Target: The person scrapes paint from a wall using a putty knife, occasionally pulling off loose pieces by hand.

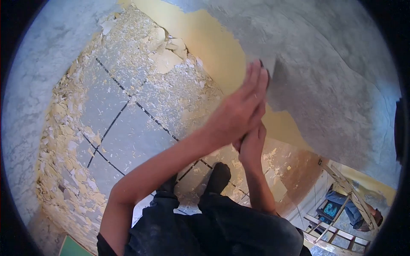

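While I look down from the head camera, my left hand (239, 109) lies flat with its fingers (256, 79) stretched out together, pressed over the blade of a scraper (270, 72) whose dark edge shows just past my fingertips. My right hand (251, 145) sits directly under the left one, curled narrow and closed around what I take to be the scraper's handle, though the handle itself is hidden behind my hands. The blade meets the wall (333, 85) right where the bare grey plaster borders the remaining yellow paint (213, 47), which runs as a band from the top of the view down toward the lower right.

Below my arms, my dark trousers (222, 230) and both shoes (218, 177) show, standing on the grey tiled floor (128, 128). Paint flakes (166, 51) in pale yellow lie scattered thickly over the tiles, heaped most along the foot of the wall on the left and near the top of the floor area. At the bottom left corner a green edge (72, 247) pokes into view; I cannot tell what it belongs to. In the lower right, well apart from me, a wooden ladder (341, 205) leans, and a person in blue clothing (341, 209) sits or crouches behind its rungs.
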